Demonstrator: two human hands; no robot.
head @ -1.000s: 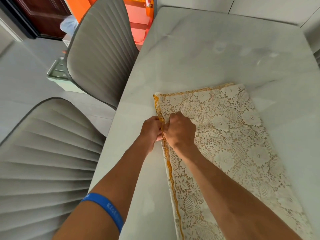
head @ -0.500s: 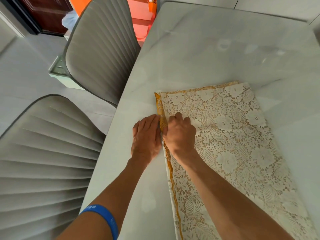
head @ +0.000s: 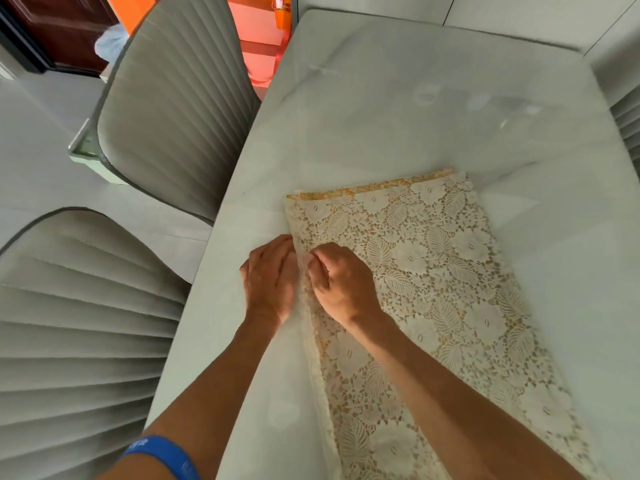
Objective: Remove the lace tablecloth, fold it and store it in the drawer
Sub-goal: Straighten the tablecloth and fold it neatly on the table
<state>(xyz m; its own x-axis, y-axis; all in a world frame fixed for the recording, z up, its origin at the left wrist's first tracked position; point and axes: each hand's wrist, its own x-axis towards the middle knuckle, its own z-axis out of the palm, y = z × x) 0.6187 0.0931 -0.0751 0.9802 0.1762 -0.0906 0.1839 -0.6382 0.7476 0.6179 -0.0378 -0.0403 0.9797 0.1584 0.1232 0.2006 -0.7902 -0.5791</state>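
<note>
A person's two bare hands work at the left long edge of a folded lace tablecloth lying on a pale, glossy marble-look surface, seen from a head-worn camera looking down. The cream cloth, patterned with large flowers and leaves, lies in a long strip that runs from the middle of the surface toward the lower right corner of the view, where it passes under the right forearm and out of frame. A yellow-gold underlayer shows through the openwork and peeks out along the far short edge.

The right hand rests on top of the lace near its left edge, its fingers curled in and bunched close together, pinching a small ruck of the fabric's border. The left hand lies palm down on the bare surface just beside the cloth, its fingers straight and held together, their side touching the lace edge; it grips nothing that can be seen. The two hands sit side by side, almost touching. A blue wristband circles the left forearm at the bottom of the view.

To the left of the surface stand two grey chairs with ribbed, pleated backs, a far chair and a near chair, on a light floor. An orange piece of furniture shows beyond the far-left corner of the surface
</note>
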